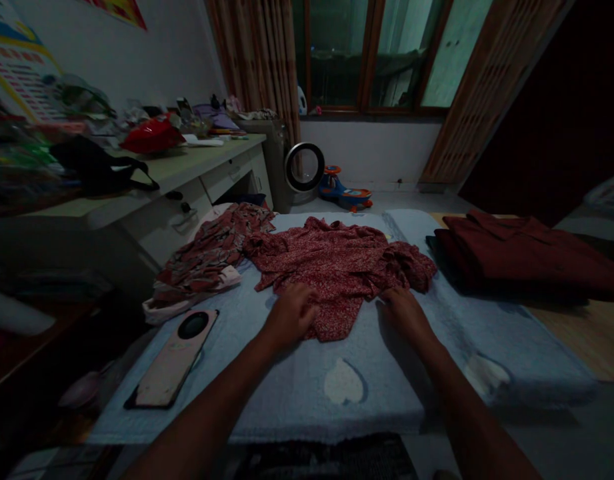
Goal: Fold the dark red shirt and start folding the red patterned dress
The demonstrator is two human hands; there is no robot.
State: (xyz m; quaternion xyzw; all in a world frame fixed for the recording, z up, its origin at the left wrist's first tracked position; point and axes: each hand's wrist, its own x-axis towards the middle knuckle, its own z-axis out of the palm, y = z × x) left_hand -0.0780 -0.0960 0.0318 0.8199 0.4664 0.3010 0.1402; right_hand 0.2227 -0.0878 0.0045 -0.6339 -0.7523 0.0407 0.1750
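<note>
A crumpled red patterned garment (pixel 337 260) lies spread on a pale blue towel (pixel 297 387) that covers the table. My left hand (pixel 291 313) rests on the garment's near left edge, fingers curled down onto the cloth. My right hand (pixel 404 308) lies at its near right edge, fingers bent and pressing the fabric by a bunched sleeve (pixel 409 263). Both forearms reach in from the bottom of the view.
A phone (pixel 174 357) lies face down at the towel's left. Another patterned garment (pixel 207 257) sits heaped at the left, folded dark red clothes (pixel 521 253) at the right. A cluttered desk (pixel 187 167) stands at the left; a fan (pixel 304 167) and toy (pixel 344 190) sit on the floor.
</note>
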